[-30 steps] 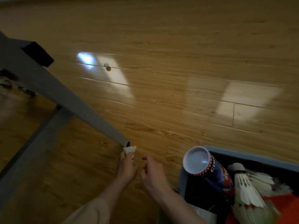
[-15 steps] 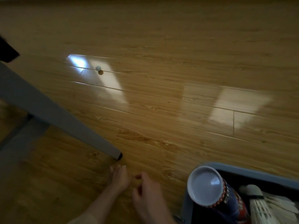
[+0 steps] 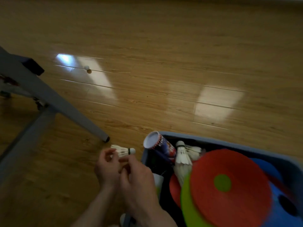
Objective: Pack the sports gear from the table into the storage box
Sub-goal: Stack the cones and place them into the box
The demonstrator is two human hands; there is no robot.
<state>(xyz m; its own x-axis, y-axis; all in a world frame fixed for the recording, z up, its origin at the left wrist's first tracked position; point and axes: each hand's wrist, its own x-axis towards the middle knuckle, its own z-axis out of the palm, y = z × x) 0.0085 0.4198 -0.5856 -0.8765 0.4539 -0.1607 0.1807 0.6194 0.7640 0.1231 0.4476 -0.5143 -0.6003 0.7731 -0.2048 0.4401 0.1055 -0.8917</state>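
Observation:
A white feather shuttlecock [image 3: 123,151] lies sideways, cork pointing right, just left of the storage box [image 3: 218,142]. My left hand [image 3: 106,167] holds it by the feathers. My right hand [image 3: 139,176] is pressed against the left, its curled fingertips touching the shuttlecock from below. The blue-grey box at the lower right holds an upright shuttlecock tube [image 3: 161,145], more shuttlecocks [image 3: 184,154], a red disc [image 3: 237,161] with a green centre, a green disc [image 3: 186,203] and a blue item [image 3: 278,208].
A grey table leg [image 3: 65,108] slants from the left down to its foot [image 3: 106,139], close to my hands. A small white ball [image 3: 86,67] lies on the wooden floor further away. A grey crossbar [image 3: 24,138] runs along the lower left.
Both hands have moved right, toward the box, and come together. The shuttlecock, hidden half a second ago, now shows above the fingers. The view swung to show more of the box.

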